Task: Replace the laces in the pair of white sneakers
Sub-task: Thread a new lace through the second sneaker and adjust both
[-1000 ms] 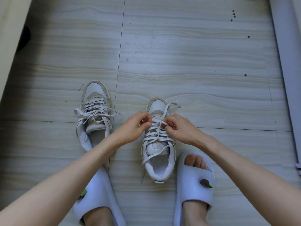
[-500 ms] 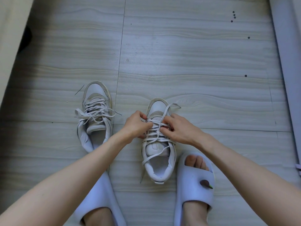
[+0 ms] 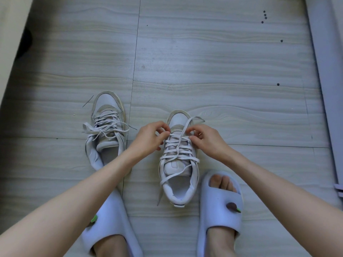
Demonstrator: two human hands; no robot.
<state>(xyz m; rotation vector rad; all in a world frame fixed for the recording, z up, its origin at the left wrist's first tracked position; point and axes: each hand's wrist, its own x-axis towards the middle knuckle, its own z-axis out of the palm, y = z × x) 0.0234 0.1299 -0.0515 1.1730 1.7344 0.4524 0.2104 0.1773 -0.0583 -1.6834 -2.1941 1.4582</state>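
White lace crisscrosses the right sneaker, which stands on the floor between two slippered feet, toe pointing away. Both hands work at its toe-end rows: the left hand has its fingers curled, pinching the lace at the left eyelets; the right hand pinches it at the right eyelets. One free end trails past the toe, another lies across the shoe's open mouth. To do this well, I would loosen one row at a time, pulling slack evenly and keeping the shoe steady. The mouth holds only that lace end. The left sneaker, still laced and tied, stands just beside.
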